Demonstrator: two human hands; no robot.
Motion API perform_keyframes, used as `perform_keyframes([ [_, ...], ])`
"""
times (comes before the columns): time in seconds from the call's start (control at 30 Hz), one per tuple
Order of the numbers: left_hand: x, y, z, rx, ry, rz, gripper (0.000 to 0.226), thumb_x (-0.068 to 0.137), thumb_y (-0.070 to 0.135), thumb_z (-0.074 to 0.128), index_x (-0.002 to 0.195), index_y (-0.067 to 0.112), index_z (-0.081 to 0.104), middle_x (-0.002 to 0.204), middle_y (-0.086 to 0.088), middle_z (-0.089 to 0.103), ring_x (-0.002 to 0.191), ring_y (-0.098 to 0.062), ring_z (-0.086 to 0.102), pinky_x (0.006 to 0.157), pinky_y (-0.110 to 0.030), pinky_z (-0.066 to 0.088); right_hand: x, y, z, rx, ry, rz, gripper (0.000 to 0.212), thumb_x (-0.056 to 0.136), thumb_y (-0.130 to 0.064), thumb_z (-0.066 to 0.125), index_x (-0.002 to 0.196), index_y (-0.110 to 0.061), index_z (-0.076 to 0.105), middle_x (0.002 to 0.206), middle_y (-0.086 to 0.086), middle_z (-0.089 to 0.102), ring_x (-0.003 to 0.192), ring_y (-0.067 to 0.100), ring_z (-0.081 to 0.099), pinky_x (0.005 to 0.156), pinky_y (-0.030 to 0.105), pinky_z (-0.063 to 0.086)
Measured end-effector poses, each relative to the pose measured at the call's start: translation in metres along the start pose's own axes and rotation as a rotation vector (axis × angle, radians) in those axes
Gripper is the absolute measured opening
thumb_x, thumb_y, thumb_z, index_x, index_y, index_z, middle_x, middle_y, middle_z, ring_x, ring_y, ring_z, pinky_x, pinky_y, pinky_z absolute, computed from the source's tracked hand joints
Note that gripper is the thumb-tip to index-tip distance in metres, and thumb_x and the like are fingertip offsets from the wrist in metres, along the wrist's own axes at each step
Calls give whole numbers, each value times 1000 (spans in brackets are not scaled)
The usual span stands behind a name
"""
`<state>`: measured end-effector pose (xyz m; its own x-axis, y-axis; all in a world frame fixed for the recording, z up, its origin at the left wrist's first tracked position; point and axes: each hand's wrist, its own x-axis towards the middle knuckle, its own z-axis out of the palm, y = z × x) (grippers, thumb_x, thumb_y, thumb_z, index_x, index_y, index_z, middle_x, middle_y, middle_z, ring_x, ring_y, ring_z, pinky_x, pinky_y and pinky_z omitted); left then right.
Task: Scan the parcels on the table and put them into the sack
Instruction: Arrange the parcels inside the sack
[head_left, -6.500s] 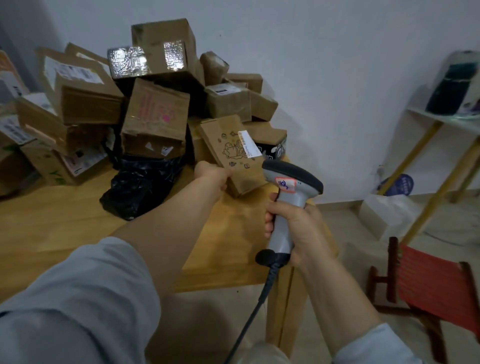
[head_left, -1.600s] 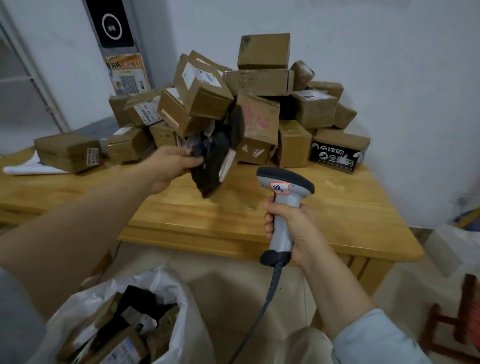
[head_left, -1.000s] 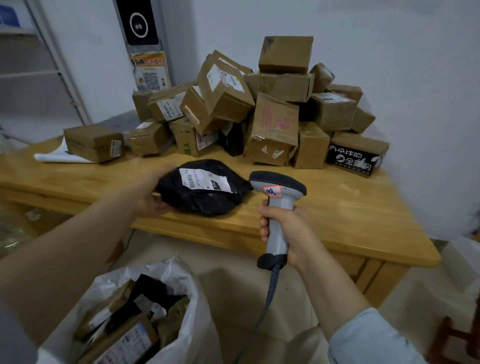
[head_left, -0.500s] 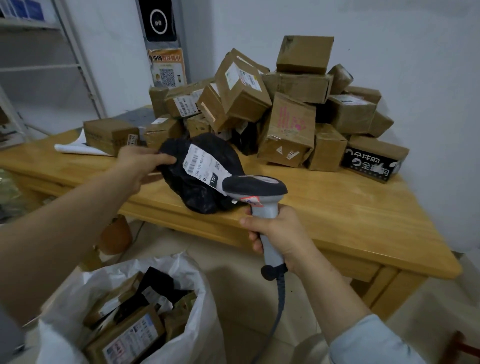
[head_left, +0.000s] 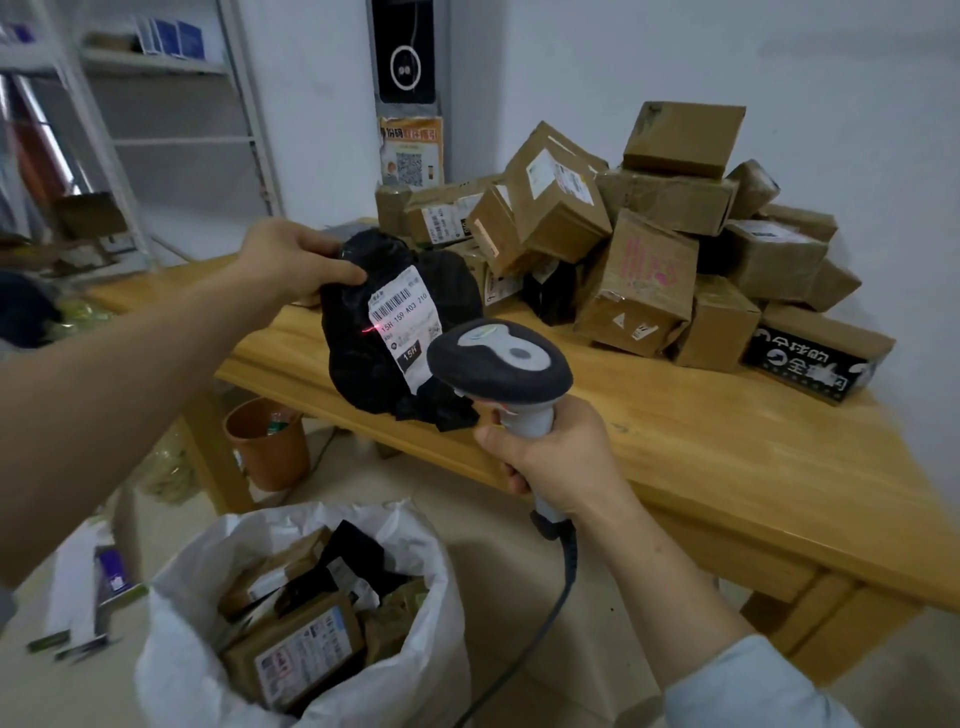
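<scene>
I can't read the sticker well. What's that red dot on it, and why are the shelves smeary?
Head view: the red dot on the label of the black parcel is likely light from the scanner; the shelves at left are blurred, while the label is sharper.

Left grip (head_left: 291, 260): my thumb and fingers pinch the top of the black parcel (head_left: 358, 358), holding it over the near edge of the tabletop (head_left: 701, 441).
Label (head_left: 405, 317): white, facing me, with a red scan line (head_left: 370, 329) at its left edge.
Right grip (head_left: 556, 452): wrapped round the handle of the scanner (head_left: 498, 364), whose head is just beside the parcel.
Sack (head_left: 176, 649): white, open, parcels inside.
Brown boxes (head_left: 644, 280): heaped on the tabletop against the wall.
</scene>
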<state>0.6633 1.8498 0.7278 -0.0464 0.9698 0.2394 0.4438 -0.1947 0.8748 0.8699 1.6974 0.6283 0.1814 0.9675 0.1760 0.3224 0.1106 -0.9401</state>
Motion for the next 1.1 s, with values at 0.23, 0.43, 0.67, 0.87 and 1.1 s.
perform_keyframes([
  [0.23, -3, -3, -18, 72, 10, 14, 41, 73, 5, 79, 112, 4, 67, 83, 1, 63, 76, -12, 61, 69, -22, 51, -2, -14, 12, -68, -30, -74, 16, 81, -15, 72, 76, -15, 56, 45, -2, 54, 39, 10, 52, 51, 33, 50],
  [0.43, -5, -8, -28, 108, 22, 16, 42, 71, 6, 81, 111, 2, 68, 95, -8, 66, 93, -24, 64, 85, -35, 53, -5, -19, 18, -78, -64, -75, 18, 81, -12, 71, 74, -15, 55, 42, -7, 53, 37, 9, 50, 49, 30, 47],
  [0.67, -9, -12, -34, 111, 40, -2, 42, 71, 7, 81, 111, 2, 68, 99, -9, 67, 97, -24, 63, 90, -36, 52, -10, -19, 21, -96, -89, -57, 19, 81, -14, 71, 73, -16, 54, 41, -8, 53, 36, 7, 50, 48, 28, 47],
  [0.87, -13, -12, -39, 125, 53, -13, 41, 72, 9, 81, 110, 3, 69, 100, -9, 66, 97, -25, 63, 86, -34, 52, -12, -22, 25, -99, -102, -63, 18, 82, -13, 71, 74, -16, 54, 42, -9, 53, 36, 6, 50, 47, 27, 47],
  [1.1, -16, -16, -46, 135, 47, -32, 40, 72, 10, 81, 110, 5, 69, 103, -10, 68, 98, -24, 64, 86, -35, 52, -16, -26, 28, -79, -128, -55, 17, 82, -12, 71, 77, -14, 55, 55, -4, 54, 36, 5, 50, 44, 22, 46],
])
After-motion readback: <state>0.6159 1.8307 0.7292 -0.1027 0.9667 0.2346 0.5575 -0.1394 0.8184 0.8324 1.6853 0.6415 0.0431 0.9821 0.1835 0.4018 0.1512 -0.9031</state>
